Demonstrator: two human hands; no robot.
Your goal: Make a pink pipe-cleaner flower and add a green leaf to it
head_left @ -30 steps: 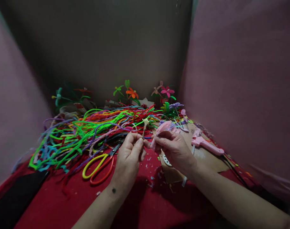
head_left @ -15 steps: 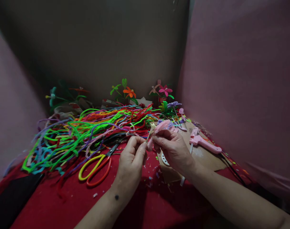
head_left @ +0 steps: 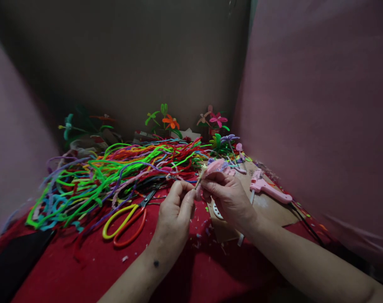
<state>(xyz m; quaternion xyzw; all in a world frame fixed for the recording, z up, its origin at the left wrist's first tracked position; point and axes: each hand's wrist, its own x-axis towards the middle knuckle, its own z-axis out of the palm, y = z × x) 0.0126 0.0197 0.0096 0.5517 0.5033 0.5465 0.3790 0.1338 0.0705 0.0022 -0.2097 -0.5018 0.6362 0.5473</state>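
My left hand (head_left: 175, 208) pinches a thin stick topped with a small pale flower centre (head_left: 203, 169), held over the red cloth (head_left: 84, 269). Right beside it, my right hand (head_left: 229, 195) grips a pale pink pipe-cleaner petal piece (head_left: 217, 166) and presses it against the stick's top. The two hands touch at the fingertips. Just left of my left hand lie scissors with yellow and orange handles (head_left: 125, 219).
A big heap of coloured pipe cleaners (head_left: 115, 170) covers the middle and left. Finished pipe-cleaner flowers (head_left: 170, 122) stand along the back wall. A pink glue gun (head_left: 268, 189) rests on a cardboard sheet (head_left: 273, 210) at the right. Pink walls close in on both sides.
The stick's pale top has moved right from standing apart to meet the pink petal piece. Both hands have drawn closer together.
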